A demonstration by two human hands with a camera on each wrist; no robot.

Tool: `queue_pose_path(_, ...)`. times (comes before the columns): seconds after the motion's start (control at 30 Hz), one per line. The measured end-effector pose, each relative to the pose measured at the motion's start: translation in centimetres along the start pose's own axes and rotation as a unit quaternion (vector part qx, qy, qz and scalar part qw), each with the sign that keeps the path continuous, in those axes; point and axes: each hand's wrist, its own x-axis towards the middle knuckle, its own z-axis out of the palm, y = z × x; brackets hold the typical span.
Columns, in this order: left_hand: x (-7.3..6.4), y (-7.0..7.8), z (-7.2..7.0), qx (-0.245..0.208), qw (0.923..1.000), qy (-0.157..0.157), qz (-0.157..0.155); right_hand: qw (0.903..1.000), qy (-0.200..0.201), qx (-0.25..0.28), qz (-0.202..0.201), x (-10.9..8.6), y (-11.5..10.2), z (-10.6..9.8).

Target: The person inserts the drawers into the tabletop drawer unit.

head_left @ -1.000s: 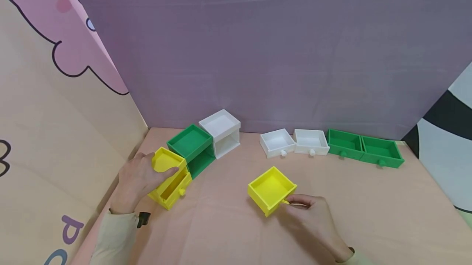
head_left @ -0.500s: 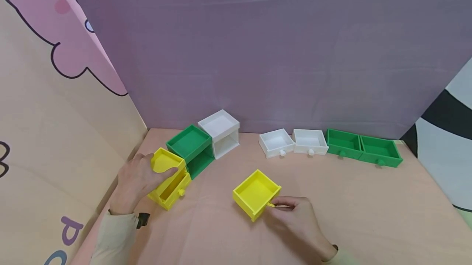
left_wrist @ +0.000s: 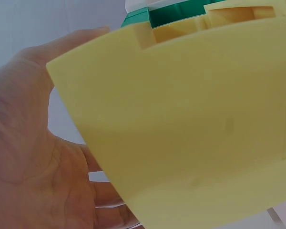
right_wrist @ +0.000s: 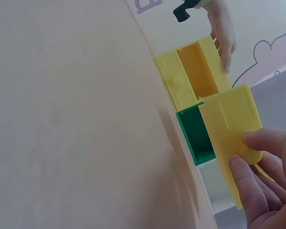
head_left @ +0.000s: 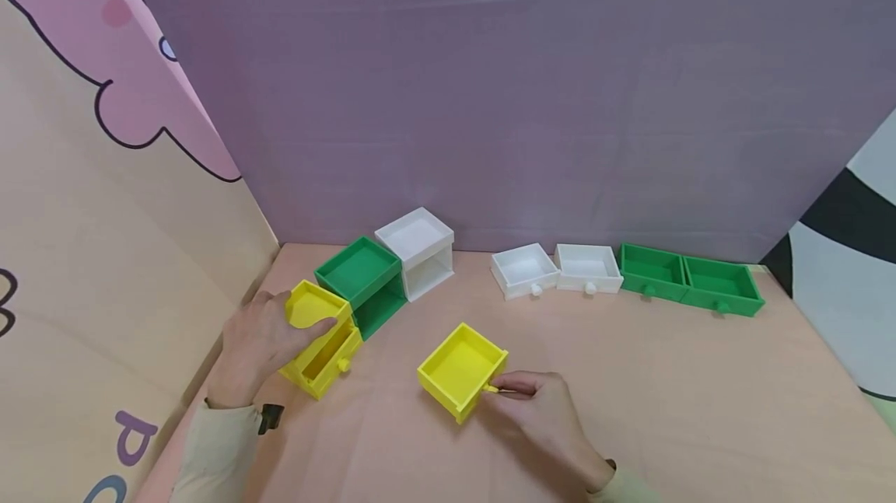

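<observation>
My left hand (head_left: 260,344) grips a yellow cabinet (head_left: 313,303) at the left, the thumb on its upper front and the other fingers round its far side. In the left wrist view the yellow cabinet's side wall (left_wrist: 181,124) fills most of the frame. One drawer with a round knob (head_left: 344,365) sits in its lower slot; the upper slot (right_wrist: 198,69) is open in the right wrist view. My right hand (head_left: 549,419) pinches the knob of a loose yellow drawer (head_left: 462,367), held above the table to the right of the cabinet. That drawer has nothing inside.
A green cabinet (head_left: 359,270) and a white cabinet (head_left: 416,236) stand in a slanted row beyond the yellow one. Two white drawers (head_left: 523,267) and two green drawers (head_left: 722,282) lie along the back wall (head_left: 532,99). A patterned panel (head_left: 126,239) borders the left side.
My right hand has carried the yellow drawer leftward, closer to the yellow cabinet. The left hand and that cabinet have stayed in place.
</observation>
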Motion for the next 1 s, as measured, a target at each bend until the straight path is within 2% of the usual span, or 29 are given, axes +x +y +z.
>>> queue_pose_path(0.3,0.1,-0.1,0.1,0.0,1.0,0.006,0.003,0.9986,-0.034,0.035,-0.019,0.4,-0.5,1.9)
queue_pose_path(0.57,0.1,-0.1,0.1,0.003,1.0,0.001,0.001,0.9964,-0.047,0.067,-0.025,0.5,-1.0,3.3)
queue_pose_path(1.0,0.1,-0.1,0.1,0.0,0.9999,0.009,0.006,0.9962,-0.055,0.054,-0.039,1.0,-1.6,5.7)
